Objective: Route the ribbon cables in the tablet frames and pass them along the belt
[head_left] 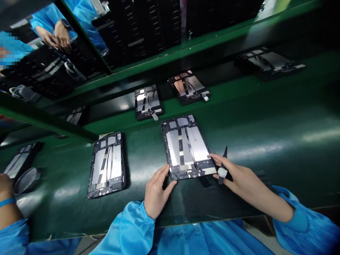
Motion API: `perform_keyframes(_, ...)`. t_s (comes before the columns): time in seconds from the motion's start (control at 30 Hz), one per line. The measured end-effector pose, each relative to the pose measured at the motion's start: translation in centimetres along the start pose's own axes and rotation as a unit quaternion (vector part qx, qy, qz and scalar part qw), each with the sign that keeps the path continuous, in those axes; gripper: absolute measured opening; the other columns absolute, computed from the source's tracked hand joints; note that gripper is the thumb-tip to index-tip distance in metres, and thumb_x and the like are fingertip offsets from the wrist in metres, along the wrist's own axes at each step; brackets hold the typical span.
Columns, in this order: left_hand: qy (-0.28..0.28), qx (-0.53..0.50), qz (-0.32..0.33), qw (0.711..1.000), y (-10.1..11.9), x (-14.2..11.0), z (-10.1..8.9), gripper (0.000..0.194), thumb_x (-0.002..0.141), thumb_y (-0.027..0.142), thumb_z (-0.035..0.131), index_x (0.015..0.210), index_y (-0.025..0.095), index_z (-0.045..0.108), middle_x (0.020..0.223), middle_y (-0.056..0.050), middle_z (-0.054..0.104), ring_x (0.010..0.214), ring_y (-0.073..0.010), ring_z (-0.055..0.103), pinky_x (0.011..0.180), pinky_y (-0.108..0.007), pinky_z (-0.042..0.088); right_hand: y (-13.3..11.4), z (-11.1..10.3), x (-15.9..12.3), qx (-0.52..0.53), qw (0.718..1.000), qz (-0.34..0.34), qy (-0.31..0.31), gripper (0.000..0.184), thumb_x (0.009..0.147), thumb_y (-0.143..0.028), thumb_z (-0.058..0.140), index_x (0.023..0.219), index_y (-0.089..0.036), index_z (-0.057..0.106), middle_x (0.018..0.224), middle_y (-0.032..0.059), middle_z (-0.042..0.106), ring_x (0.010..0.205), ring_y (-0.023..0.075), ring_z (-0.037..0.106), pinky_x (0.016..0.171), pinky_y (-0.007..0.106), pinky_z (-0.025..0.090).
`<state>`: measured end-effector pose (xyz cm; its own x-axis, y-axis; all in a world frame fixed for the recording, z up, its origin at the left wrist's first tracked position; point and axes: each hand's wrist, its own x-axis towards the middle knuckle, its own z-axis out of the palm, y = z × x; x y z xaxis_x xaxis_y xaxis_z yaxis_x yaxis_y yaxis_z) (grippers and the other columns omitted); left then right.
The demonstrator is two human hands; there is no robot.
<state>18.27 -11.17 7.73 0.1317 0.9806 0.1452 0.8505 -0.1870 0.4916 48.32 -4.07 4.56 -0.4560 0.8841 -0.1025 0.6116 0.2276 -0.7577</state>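
Observation:
An opened tablet (183, 148), its inner side up with silver plates, dark ribbon cables and a board along the lower edge, is held between my two hands, its near end lifted slightly off the green surface. My left hand (157, 191) grips its lower left corner between thumb and fingers. At the lower right corner, my right hand (235, 173) pinches the edge. A slim dark pointed tool (225, 152) is tucked in the same right hand, its tip pointing away from me. A whitish piece (222, 172) shows at that hand; I cannot tell exactly what it is.
Another opened tablet (106, 166) lies left of mine. Two more, one (148, 102) and another (189, 86), rest behind, with a further one (271, 60) far right. A green frame post (47, 117) crosses at left. A co-worker's hand (5, 187) is beside a round clear dish (26, 180).

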Motion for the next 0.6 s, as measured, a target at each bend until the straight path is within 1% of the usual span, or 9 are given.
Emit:
perform_keyframes(0.1, -0.001, 0.086, 0.054, 0.995, 0.1, 1.0, -1.5, 0.042, 0.094, 0.04, 0.059, 0.129, 0.016, 0.057, 0.119, -0.008, 0.065, 0.102, -0.0215, 0.062, 0.085, -0.036, 0.054, -0.8, -1.1, 0.4, -0.024, 1.0, -0.005, 0.003, 0.061, 0.086, -0.036, 0.06, 0.144, -0.025, 0.045, 0.13, 0.0087, 0.063, 0.111, 0.0354, 0.065, 0.079, 0.044, 0.058)
perform_keyframes(0.17, 0.011, 0.112, 0.084, 0.99, 0.3, 1.7, -2.1, 0.035, 0.094, 0.036, 0.061, 0.123, 0.017, 0.061, 0.107, -0.006, 0.067, 0.092, -0.0193, 0.061, 0.078, -0.033, 0.052, -1.9, -1.7, 0.8, -0.015, 0.999, -0.011, 0.029, 0.059, 0.086, -0.041, 0.063, 0.141, -0.025, 0.047, 0.133, 0.008, 0.06, 0.115, 0.0342, 0.062, 0.083, 0.042, 0.057)
perform_keyframes(0.23, 0.018, 0.103, 0.114, 0.988, 0.5, 2.2, -2.1, 0.025, 0.094, 0.029, 0.061, 0.116, 0.018, 0.064, 0.096, -0.003, 0.066, 0.082, -0.0159, 0.058, 0.071, -0.029, 0.049, -3.3, -1.8, 1.2, 0.008, 0.998, -0.032, 0.053, 0.049, 0.092, -0.041, 0.058, 0.138, -0.025, 0.05, 0.134, 0.0068, 0.06, 0.118, 0.0302, 0.061, 0.088, 0.04, 0.056)
perform_keyframes(0.27, 0.019, 0.095, 0.132, 0.987, 0.6, 2.4, -1.9, 0.019, 0.094, 0.026, 0.06, 0.111, 0.019, 0.065, 0.091, -0.002, 0.066, 0.079, -0.0146, 0.057, 0.069, -0.027, 0.047, -4.1, -1.5, 1.4, 0.023, 0.997, -0.049, 0.052, 0.044, 0.094, -0.04, 0.056, 0.136, -0.025, 0.051, 0.133, 0.0061, 0.061, 0.117, 0.0278, 0.062, 0.09, 0.038, 0.055)
perform_keyframes(0.37, 0.022, 0.084, 0.167, 0.982, 0.7, 2.6, -1.3, 0.008, 0.094, 0.019, 0.06, 0.099, 0.018, 0.065, 0.086, 0.0, 0.065, 0.076, -0.013, 0.056, 0.066, -0.026, 0.043, -6.1, 0.4, 2.1, 0.074, 0.992, -0.1, 0.006, 0.036, 0.098, -0.029, 0.052, 0.134, -0.026, 0.052, 0.13, 0.0042, 0.063, 0.116, 0.0219, 0.062, 0.095, 0.036, 0.053)
perform_keyframes(0.47, 0.022, 0.076, 0.174, 0.982, 0.7, 2.5, -0.9, 0.005, 0.094, 0.016, 0.059, 0.097, 0.016, 0.062, 0.088, 0.0, 0.065, 0.077, -0.0131, 0.057, 0.068, -0.026, 0.044, -7.0, 2.6, 3.0, 0.1, 0.987, -0.121, -0.034, 0.033, 0.098, -0.022, 0.05, 0.131, -0.028, 0.054, 0.124, 0.0036, 0.064, 0.111, 0.0209, 0.063, 0.094, 0.038, 0.053)
perform_keyframes(0.53, 0.029, 0.067, 0.174, 0.982, 0.6, 2.4, -0.8, 0.005, 0.093, 0.015, 0.059, 0.098, 0.016, 0.061, 0.088, -0.001, 0.066, 0.077, -0.0131, 0.059, 0.069, -0.025, 0.045, -7.3, 3.7, 3.6, 0.116, 0.985, -0.123, -0.037, 0.031, 0.098, -0.021, 0.051, 0.128, -0.028, 0.056, 0.118, 0.0033, 0.067, 0.105, 0.0201, 0.065, 0.09, 0.037, 0.053)
perform_keyframes(0.6, 0.038, 0.045, 0.17, 0.984, 0.5, 2.2, -0.6, 0.008, 0.093, 0.012, 0.059, 0.1, 0.016, 0.059, 0.089, -0.001, 0.067, 0.078, -0.0126, 0.061, 0.071, -0.025, 0.046, -7.3, 4.3, 4.0, 0.127, 0.983, -0.128, -0.023, 0.03, 0.097, -0.019, 0.054, 0.125, -0.028, 0.058, 0.109, 0.002, 0.069, 0.099, 0.0187, 0.066, 0.085, 0.034, 0.054)
